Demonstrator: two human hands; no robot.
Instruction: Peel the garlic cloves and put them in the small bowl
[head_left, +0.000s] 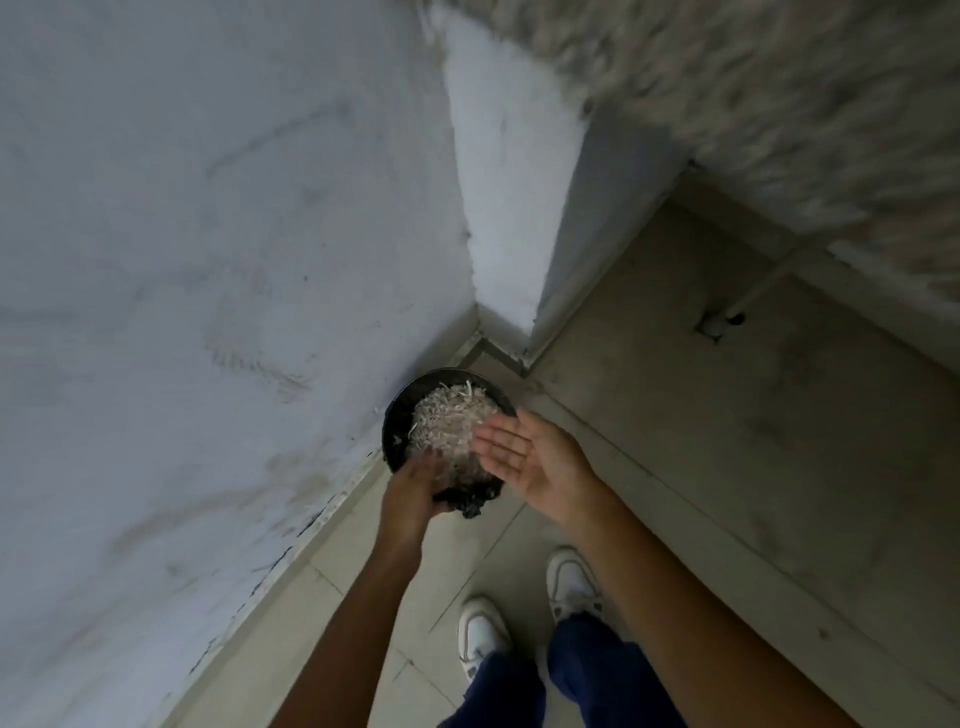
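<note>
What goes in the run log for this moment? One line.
stage: dumping peels | left hand: over bin rim | right hand: open, palm up | bin: black liner, garlic skins

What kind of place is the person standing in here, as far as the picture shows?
Probably an indoor corner of a plain room or passage, beside a waste bin. The signs: a tiled floor, white plastered walls meeting at a corner, and a round black bin lined with a bag and full of pale peelings.

Single head cam, wide-angle, looking steeply down: floor (675, 415) far below, wall (208, 260) corner left, hands mid-frame.
</note>
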